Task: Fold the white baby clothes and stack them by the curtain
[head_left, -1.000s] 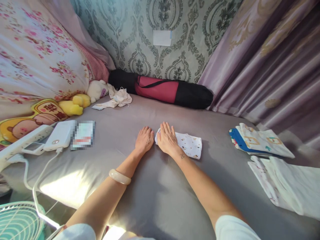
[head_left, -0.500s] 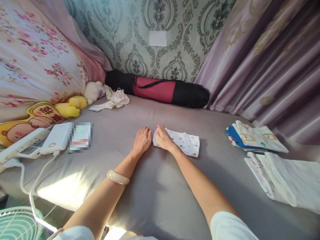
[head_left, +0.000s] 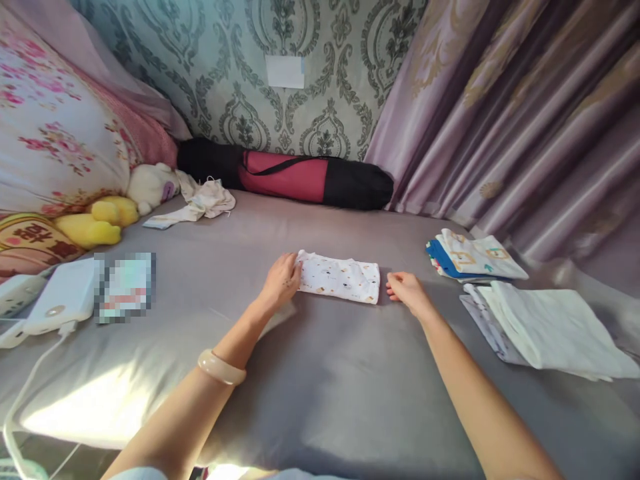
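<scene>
A folded white cloth with small printed figures (head_left: 340,277) lies flat on the grey sheet (head_left: 320,373) in the middle. At its left end rests my left hand (head_left: 283,277), fingers together and touching the cloth's edge; whether they pinch it is hard to make out. My right hand (head_left: 406,292) is just beyond the cloth's right end, apart from it, with its fingers curled together and nothing visible in them.
Folded clothes (head_left: 475,257) and a white folded cloth (head_left: 555,327) lie at the right. A black and red bag (head_left: 285,175) lies along the wall. A crumpled cloth (head_left: 205,200), plush toys (head_left: 107,217) and a white power bank (head_left: 67,293) are at the left.
My right hand has moved off the cloth's left part to beyond its right end. My left hand now touches the cloth's left edge. The view has shifted to the right.
</scene>
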Tool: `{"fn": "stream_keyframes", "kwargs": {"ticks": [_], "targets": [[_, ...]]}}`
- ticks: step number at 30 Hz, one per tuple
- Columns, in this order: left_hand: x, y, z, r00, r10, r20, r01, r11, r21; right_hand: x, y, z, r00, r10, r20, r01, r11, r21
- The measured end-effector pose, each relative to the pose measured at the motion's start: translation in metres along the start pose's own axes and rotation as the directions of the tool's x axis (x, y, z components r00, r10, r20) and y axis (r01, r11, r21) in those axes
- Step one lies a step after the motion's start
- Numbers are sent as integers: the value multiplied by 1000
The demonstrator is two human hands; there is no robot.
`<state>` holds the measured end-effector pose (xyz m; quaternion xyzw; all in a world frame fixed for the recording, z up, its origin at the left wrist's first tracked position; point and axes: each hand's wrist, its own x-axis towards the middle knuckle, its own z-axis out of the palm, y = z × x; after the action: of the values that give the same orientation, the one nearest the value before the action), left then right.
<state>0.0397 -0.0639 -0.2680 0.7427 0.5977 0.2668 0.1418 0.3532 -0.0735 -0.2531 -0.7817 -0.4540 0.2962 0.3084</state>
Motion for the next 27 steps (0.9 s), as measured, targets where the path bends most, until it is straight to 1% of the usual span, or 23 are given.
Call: {"fn": "stream_keyframes", "kwargs": {"ticks": [1, 2, 5, 7, 9, 10, 12, 14, 16, 19, 21, 23, 27], "targets": [[0, 7, 4, 999, 50, 23, -50, 999, 1, -4, 1, 2, 998, 53, 28, -54, 998, 32], [1, 14, 7, 994, 95, 46, -95, 995, 2, -8, 0, 5, 995, 80, 56, -83, 995, 61], [1, 35, 18, 977, 179, 116, -181, 983, 9, -18, -9, 15, 988, 61, 140, -76, 991, 108], [0, 46, 23, 970, 178, 168, -185, 982, 26, -22, -16, 19, 986, 68, 155, -86, 989, 118], [-1, 54, 27, 964, 151, 221, -166, 985, 52, -23, -21, 20, 980, 99, 171, -126, 980, 155], [-2, 56, 28, 960, 135, 244, -156, 986, 66, -23, -23, 19, 972, 121, 199, -160, 968, 193], [-3, 59, 31, 955, 113, 273, -143, 986, 90, -23, -25, 18, 944, 157, 289, -241, 929, 280], [-3, 60, 34, 956, 102, 275, -136, 985, 108, -23, -25, 17, 920, 160, 358, -282, 905, 319], [-3, 60, 37, 959, 94, 266, -131, 984, 124, -23, -25, 17, 926, 134, 352, -247, 921, 299], [-3, 60, 39, 962, 84, 260, -126, 980, 151, -24, -26, 17, 950, 40, 309, -140, 941, 309], [-4, 61, 40, 963, 78, 257, -123, 979, 165, -26, -30, 17, 953, -22, 303, -99, 921, 377], [-5, 63, 39, 965, 69, 253, -117, 977, 176, -30, -38, 17, 948, -65, 311, -86, 890, 447], [-3, 68, 35, 970, 62, 233, -110, 974, 200, -41, -61, 22, 935, -149, 322, -54, 837, 544]]}}
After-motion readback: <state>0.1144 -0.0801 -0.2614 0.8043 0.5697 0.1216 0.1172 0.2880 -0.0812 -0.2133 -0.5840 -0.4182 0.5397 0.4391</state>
